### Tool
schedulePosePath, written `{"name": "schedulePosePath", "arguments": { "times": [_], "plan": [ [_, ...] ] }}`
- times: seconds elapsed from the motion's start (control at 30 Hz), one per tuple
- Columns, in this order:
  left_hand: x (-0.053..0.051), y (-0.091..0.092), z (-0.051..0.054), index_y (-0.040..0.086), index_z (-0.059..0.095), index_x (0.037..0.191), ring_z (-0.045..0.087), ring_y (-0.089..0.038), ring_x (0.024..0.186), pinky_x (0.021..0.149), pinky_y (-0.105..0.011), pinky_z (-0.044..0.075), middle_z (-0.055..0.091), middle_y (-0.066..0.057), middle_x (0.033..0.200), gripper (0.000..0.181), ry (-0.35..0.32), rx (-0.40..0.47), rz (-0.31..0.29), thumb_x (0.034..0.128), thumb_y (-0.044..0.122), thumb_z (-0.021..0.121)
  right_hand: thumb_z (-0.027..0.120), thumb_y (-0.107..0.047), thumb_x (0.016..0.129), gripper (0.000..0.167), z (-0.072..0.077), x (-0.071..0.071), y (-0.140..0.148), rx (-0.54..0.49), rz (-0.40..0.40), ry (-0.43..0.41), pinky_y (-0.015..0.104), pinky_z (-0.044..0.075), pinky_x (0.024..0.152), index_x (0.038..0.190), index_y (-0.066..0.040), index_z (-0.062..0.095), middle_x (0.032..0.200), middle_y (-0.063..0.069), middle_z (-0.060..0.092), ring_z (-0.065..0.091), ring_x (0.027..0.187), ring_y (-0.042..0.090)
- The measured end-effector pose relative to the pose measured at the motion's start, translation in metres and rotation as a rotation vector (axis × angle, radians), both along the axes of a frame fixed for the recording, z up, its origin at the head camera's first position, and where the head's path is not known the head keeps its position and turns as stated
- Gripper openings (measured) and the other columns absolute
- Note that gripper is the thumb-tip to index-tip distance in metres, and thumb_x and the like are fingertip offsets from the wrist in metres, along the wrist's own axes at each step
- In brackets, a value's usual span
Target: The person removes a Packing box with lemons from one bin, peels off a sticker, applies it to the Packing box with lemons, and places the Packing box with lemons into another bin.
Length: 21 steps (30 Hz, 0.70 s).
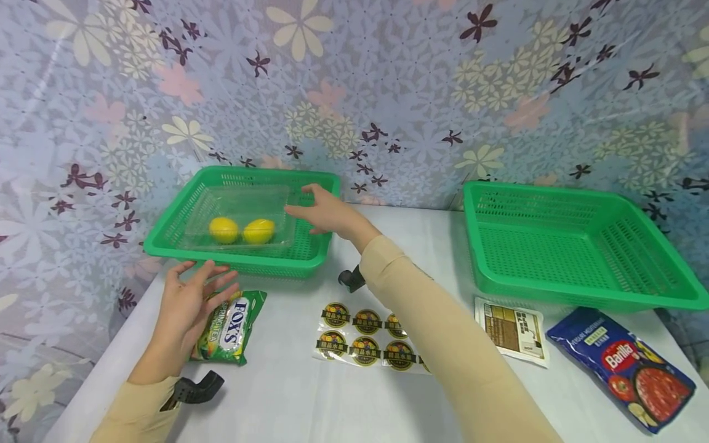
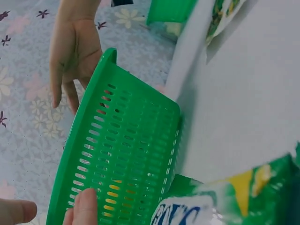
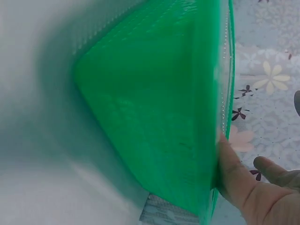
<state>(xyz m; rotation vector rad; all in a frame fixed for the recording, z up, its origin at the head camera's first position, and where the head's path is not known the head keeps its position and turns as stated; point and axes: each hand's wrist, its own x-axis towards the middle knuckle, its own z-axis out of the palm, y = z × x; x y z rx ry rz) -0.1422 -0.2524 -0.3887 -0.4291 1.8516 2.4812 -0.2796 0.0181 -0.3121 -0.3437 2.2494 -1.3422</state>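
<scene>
A clear plastic tray (image 1: 244,200) lies in the left green basket (image 1: 282,263), with two yellow lemons (image 1: 258,231) showing in it. My right hand (image 1: 329,215) is over the basket's right side, fingers spread beside the tray's right end; whether it touches the tray cannot be told. My left hand (image 1: 191,301) has its fingers spread at the basket's front rim, above a green FOX'S packet (image 1: 229,326). The left wrist view shows the basket's slotted side (image 2: 126,126) with fingertips (image 2: 85,206) near it. In the right wrist view, the thumb (image 3: 239,183) is at the rim.
Another green basket (image 1: 554,289) stands at the right. In front of it lie a brown and white packet (image 1: 512,331) and a blue Barilla pouch (image 1: 623,369). A sheet of round black and gold stickers (image 1: 365,335) lies mid-table, partly under my right forearm. Patterned cloth hangs behind.
</scene>
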Motion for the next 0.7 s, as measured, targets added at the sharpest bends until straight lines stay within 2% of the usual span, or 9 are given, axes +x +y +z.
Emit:
{"name": "schedulePosePath", "arguments": {
  "times": [0.1,0.2,0.4,0.5,0.7],
  "plan": [
    [-0.003,0.001,0.002,0.016,0.002,0.156,0.079,-0.014,0.103,0.098,-0.033,0.067,0.063,-0.003,0.117,0.073,0.016,0.051,0.017,0.1114,0.029,0.058,0.063,-0.044,0.109,0.085,0.003,-0.002,-0.004,-0.044,-0.017,-0.066,0.048,0.058,0.116,0.173,-0.021,0.013,0.178,0.015,0.022,0.055,0.146,0.043],
    [-0.005,0.003,0.004,0.016,0.006,0.152,0.080,-0.017,0.101,0.099,-0.033,0.067,0.060,-0.004,0.113,0.069,0.018,0.107,0.039,0.1105,0.026,0.060,0.063,-0.043,0.109,0.088,0.004,-0.005,-0.008,-0.081,-0.033,-0.134,0.053,0.055,0.118,0.173,-0.019,0.008,0.179,0.014,0.017,0.043,0.153,0.051],
    [-0.013,0.004,0.004,0.016,0.006,0.148,0.081,-0.021,0.098,0.097,-0.032,0.067,0.059,-0.005,0.107,0.068,-0.015,0.220,0.074,0.1088,0.019,0.062,0.061,-0.044,0.110,0.089,0.004,-0.015,-0.016,-0.079,-0.071,-0.229,0.056,0.057,0.116,0.174,-0.018,0.004,0.180,0.017,0.013,0.040,0.152,0.057],
    [-0.016,0.005,0.005,0.017,0.006,0.149,0.080,-0.021,0.098,0.097,-0.031,0.067,0.056,-0.004,0.111,0.066,-0.033,0.234,0.081,0.1095,0.016,0.060,0.061,-0.044,0.109,0.090,0.005,-0.019,-0.018,-0.084,-0.098,-0.276,0.057,0.057,0.116,0.174,-0.018,0.004,0.179,0.022,0.015,0.036,0.155,0.055],
    [-0.020,0.006,0.006,0.018,0.016,0.140,0.079,-0.020,0.093,0.098,-0.029,0.067,0.048,-0.005,0.115,0.048,-0.054,0.213,0.123,0.1111,0.011,0.054,0.062,-0.043,0.109,0.095,0.005,-0.024,-0.024,-0.099,-0.138,-0.361,0.059,0.056,0.117,0.174,-0.021,-0.005,0.177,0.030,0.014,0.028,0.160,0.052]
  ]
}}
